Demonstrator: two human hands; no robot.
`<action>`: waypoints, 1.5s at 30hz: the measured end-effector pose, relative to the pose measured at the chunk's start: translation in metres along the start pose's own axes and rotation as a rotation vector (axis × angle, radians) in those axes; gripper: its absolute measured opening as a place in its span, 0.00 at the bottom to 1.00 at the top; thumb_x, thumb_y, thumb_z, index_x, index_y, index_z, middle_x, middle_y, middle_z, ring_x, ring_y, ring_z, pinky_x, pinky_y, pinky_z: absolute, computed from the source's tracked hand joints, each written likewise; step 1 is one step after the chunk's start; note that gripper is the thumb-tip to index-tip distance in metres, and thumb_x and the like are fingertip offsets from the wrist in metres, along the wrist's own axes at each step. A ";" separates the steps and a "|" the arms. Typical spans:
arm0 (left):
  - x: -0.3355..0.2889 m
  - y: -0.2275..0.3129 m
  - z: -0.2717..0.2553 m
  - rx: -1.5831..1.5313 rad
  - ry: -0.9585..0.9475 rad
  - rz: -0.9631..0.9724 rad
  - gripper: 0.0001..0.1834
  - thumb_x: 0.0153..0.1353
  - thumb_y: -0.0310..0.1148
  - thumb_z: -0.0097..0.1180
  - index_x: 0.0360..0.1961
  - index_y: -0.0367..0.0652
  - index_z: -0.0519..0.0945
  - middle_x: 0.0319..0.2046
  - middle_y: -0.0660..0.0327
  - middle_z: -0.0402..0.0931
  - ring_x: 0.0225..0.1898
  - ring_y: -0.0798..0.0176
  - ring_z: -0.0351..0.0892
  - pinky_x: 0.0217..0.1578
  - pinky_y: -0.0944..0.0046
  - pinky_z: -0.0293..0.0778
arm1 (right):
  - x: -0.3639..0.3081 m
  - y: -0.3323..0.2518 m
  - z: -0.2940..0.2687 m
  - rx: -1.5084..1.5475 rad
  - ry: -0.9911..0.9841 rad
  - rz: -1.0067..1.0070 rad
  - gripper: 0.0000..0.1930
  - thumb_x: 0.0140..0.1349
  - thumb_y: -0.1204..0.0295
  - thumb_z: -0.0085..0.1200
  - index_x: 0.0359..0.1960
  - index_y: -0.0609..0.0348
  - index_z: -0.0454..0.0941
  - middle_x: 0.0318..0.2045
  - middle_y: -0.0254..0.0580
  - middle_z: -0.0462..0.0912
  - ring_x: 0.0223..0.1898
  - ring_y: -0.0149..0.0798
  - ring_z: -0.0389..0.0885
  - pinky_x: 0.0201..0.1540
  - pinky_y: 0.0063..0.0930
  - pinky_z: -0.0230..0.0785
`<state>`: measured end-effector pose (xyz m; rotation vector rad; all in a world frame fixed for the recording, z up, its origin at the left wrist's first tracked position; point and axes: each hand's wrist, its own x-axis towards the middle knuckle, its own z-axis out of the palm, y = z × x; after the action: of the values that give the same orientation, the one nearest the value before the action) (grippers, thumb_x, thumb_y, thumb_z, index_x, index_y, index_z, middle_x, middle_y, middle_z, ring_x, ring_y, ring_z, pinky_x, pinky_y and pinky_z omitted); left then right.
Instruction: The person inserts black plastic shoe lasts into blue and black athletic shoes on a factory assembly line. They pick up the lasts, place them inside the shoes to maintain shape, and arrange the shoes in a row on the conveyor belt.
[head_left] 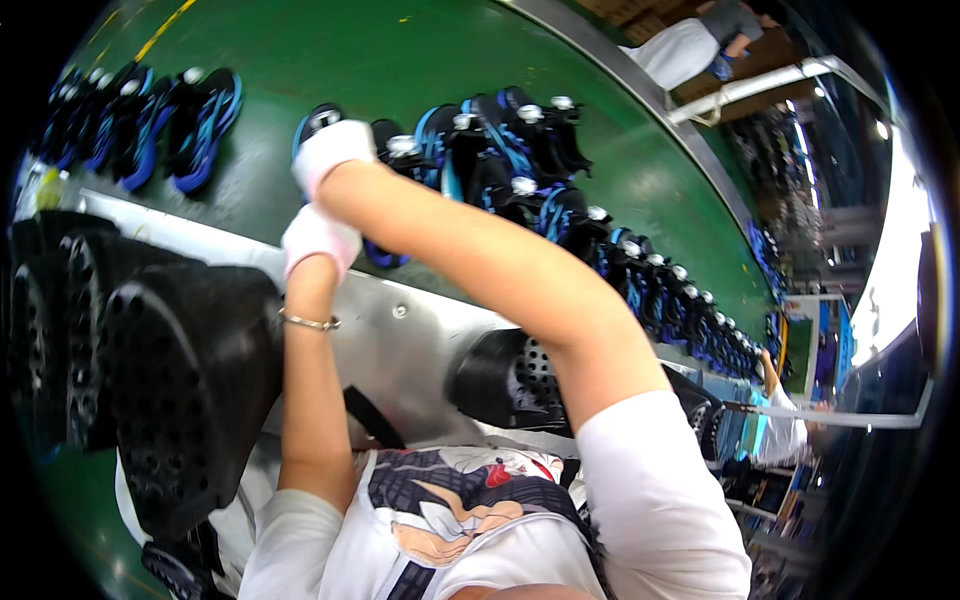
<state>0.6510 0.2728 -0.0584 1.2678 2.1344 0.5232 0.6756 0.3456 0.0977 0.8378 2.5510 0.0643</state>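
Both my hands wear white gloves and are close together over the green conveyor belt [265,140]. My right hand [335,155] lies against the near part of a black and blue sports shoe [318,118] and looks closed on it. Its fingers are mostly hidden behind the glove's back. Just nearer to me is my left hand [318,238], at the metal edge of the belt. Its fingers are turned away, so their grip does not show. Beneath my right forearm shows the blue sole edge of another shoe [385,256].
Several black and blue shoes [205,130] stand on the belt at left, and a long row of shoes [490,135] runs off to the right. Large black perforated moulds [165,390] crowd the near left. A smaller black perforated piece [500,375] lies right of the metal ledge [400,350]. Co-workers [690,50] are beyond.
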 end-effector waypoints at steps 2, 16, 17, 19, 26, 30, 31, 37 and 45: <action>-0.008 0.021 -0.010 0.147 -0.050 0.060 0.16 0.61 0.39 0.51 0.44 0.45 0.83 0.44 0.50 0.81 0.49 0.48 0.79 0.47 0.56 0.76 | 0.006 0.002 0.012 -0.003 -0.059 -0.016 0.15 0.60 0.69 0.52 0.48 0.49 0.84 0.50 0.37 0.83 0.50 0.39 0.82 0.46 0.35 0.76; -0.049 0.073 -0.070 0.333 -0.053 -0.036 0.16 0.62 0.43 0.51 0.40 0.43 0.82 0.41 0.50 0.81 0.43 0.44 0.80 0.44 0.51 0.76 | 0.015 0.018 0.024 0.032 -0.036 -0.059 0.16 0.56 0.67 0.58 0.47 0.45 0.84 0.50 0.32 0.83 0.52 0.37 0.80 0.45 0.34 0.75; -0.050 0.076 -0.071 0.333 -0.053 -0.049 0.16 0.62 0.43 0.52 0.40 0.43 0.82 0.41 0.49 0.81 0.43 0.44 0.79 0.44 0.51 0.76 | 0.017 0.020 0.026 0.058 -0.037 -0.041 0.16 0.56 0.66 0.59 0.47 0.45 0.84 0.50 0.32 0.83 0.53 0.38 0.79 0.46 0.35 0.75; -0.054 0.075 -0.067 0.257 0.015 -0.056 0.15 0.61 0.41 0.53 0.39 0.41 0.81 0.40 0.47 0.80 0.43 0.42 0.79 0.43 0.49 0.76 | 0.020 0.020 0.032 0.046 0.061 -0.052 0.16 0.55 0.66 0.59 0.47 0.45 0.84 0.48 0.32 0.83 0.51 0.39 0.79 0.44 0.37 0.75; -0.054 0.079 -0.055 0.245 0.015 -0.077 0.14 0.59 0.38 0.53 0.41 0.40 0.80 0.42 0.46 0.80 0.46 0.41 0.78 0.45 0.50 0.75 | 0.015 0.025 0.047 0.204 0.163 0.101 0.17 0.52 0.65 0.61 0.46 0.43 0.84 0.45 0.31 0.83 0.49 0.38 0.80 0.45 0.36 0.74; -0.054 0.070 -0.050 0.234 0.094 -0.103 0.15 0.60 0.38 0.53 0.43 0.41 0.80 0.43 0.46 0.80 0.47 0.41 0.78 0.47 0.49 0.73 | 0.015 0.020 0.040 0.345 0.111 0.155 0.18 0.55 0.66 0.57 0.49 0.38 0.83 0.52 0.28 0.80 0.56 0.35 0.75 0.50 0.32 0.71; -0.041 0.060 -0.040 0.243 0.109 0.011 0.16 0.61 0.39 0.53 0.44 0.40 0.79 0.43 0.45 0.79 0.47 0.41 0.77 0.48 0.47 0.72 | -0.003 0.032 0.032 0.345 0.057 0.109 0.18 0.54 0.66 0.59 0.48 0.40 0.83 0.53 0.30 0.80 0.56 0.36 0.76 0.51 0.32 0.71; -0.029 0.036 -0.037 0.264 0.295 0.272 0.20 0.63 0.42 0.52 0.53 0.45 0.77 0.53 0.49 0.74 0.54 0.46 0.74 0.54 0.52 0.70 | -0.180 0.095 -0.003 0.401 0.337 -0.132 0.18 0.63 0.56 0.46 0.46 0.52 0.78 0.42 0.48 0.81 0.44 0.51 0.80 0.45 0.41 0.73; -0.089 0.093 -0.027 0.238 0.654 0.355 0.26 0.49 0.50 0.65 0.51 0.57 0.80 0.56 0.60 0.70 0.60 0.47 0.64 0.58 0.45 0.62 | -0.378 0.203 0.054 0.432 0.287 0.441 0.15 0.62 0.61 0.49 0.39 0.60 0.79 0.36 0.53 0.82 0.40 0.54 0.79 0.45 0.39 0.71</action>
<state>0.7268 0.2368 0.0434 1.8160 2.5593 0.9621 1.0802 0.2893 0.2389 1.6552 2.6268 -0.2568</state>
